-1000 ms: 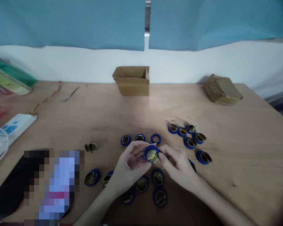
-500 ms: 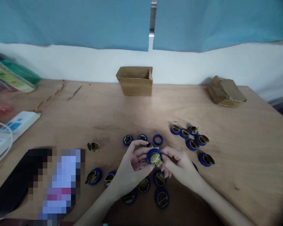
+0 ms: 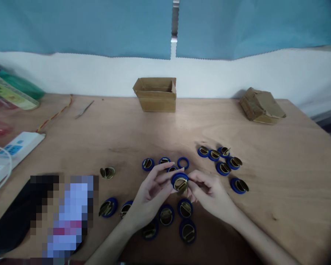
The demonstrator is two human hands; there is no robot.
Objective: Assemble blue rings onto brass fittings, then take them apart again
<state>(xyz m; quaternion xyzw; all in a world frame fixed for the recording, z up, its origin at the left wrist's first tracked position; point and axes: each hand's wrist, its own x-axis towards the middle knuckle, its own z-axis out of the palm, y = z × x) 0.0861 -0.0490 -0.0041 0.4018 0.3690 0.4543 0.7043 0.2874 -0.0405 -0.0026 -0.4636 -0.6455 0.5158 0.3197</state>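
Observation:
Between my two hands, over the middle of the desk, is a blue ring with a gold-coloured metal clip (image 3: 180,181) set in it. My left hand (image 3: 147,197) pinches its left side, thumb below and fingers behind. On the other side, my right hand (image 3: 211,193) grips the edge by the clip's hinged flap, which hangs tilted downward. A bare blue ring (image 3: 183,158) lies just beyond the fingers. Several similar ring-and-clip pieces (image 3: 166,215) lie around and below the hands, some partly hidden by my left hand. A loose gold clip (image 3: 108,173) without a ring lies to the left.
More finished-looking pieces (image 3: 223,168) cluster at right. An open cardboard box (image 3: 158,102) stands at the back, a crumpled one (image 3: 262,106) back right. Tweezers (image 3: 84,109), a power strip (image 3: 24,143), a black object (image 3: 15,217) and a blurred-out phone-like item (image 3: 68,213) occupy the left.
The held piece has turned: its gold flap now hangs lower, showing the clip's open round frame. My left thumb has shifted back left along the ring. The view has moved slightly.

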